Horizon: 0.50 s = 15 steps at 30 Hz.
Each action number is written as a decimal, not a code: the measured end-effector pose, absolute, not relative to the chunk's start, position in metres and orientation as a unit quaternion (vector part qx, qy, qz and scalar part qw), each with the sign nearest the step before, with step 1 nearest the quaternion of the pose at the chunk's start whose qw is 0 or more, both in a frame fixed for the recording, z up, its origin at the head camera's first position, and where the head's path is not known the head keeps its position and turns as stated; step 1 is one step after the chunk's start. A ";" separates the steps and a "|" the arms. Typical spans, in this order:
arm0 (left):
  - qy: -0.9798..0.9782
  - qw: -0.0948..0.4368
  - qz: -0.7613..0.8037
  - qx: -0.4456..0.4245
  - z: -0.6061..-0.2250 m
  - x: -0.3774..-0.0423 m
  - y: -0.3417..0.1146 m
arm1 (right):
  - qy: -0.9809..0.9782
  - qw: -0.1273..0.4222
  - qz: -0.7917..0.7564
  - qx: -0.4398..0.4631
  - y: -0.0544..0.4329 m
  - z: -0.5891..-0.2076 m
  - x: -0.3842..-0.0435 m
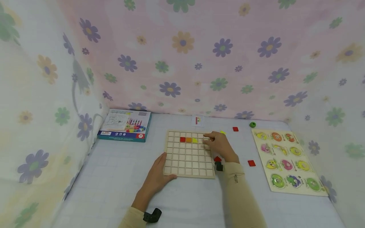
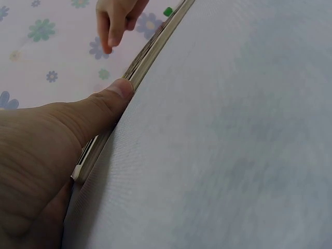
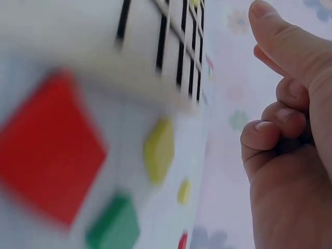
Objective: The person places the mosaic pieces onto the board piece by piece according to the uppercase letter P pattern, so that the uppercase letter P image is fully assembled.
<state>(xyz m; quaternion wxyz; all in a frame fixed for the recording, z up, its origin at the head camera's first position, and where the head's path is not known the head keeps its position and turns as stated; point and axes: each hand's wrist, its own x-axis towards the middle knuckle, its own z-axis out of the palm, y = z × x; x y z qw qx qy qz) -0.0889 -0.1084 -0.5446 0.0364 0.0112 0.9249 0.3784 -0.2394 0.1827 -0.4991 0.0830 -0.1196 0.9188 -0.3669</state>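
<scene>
A wooden grid board [image 1: 189,161] lies on the table, with a red tile [image 1: 182,139], an orange tile [image 1: 188,140] and a yellow tile [image 1: 195,140] side by side in one row near its far edge. My left hand [image 1: 156,174] holds the near left corner of the board, fingers along the left side and thumb on the front edge. Over the far right part of the board is my right hand [image 1: 220,144]. Its thumb and index finger reach out with a gap between them, the other fingers [image 3: 282,116] are curled, and nothing shows in its grasp.
Loose red tiles [image 1: 251,163] lie right of the board; a green tile [image 3: 115,223] shows beside it in the right wrist view. A small pattern card [image 1: 198,120] is behind it. A boxed set [image 1: 124,125] lies back left, a fruit puzzle board [image 1: 288,158] right, a green bead [image 1: 252,124] behind that.
</scene>
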 end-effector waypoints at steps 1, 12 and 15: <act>0.925 0.039 0.378 0.010 -0.545 -0.089 -0.109 | 0.921 0.074 -0.363 -0.120 0.187 -0.499 -0.237; 0.931 0.022 0.365 0.016 -0.547 -0.089 -0.111 | 0.943 0.036 -0.322 -0.069 0.245 -0.502 -0.200; 0.930 0.028 0.366 0.015 -0.547 -0.088 -0.111 | 0.947 0.024 -0.315 -0.060 0.261 -0.505 -0.188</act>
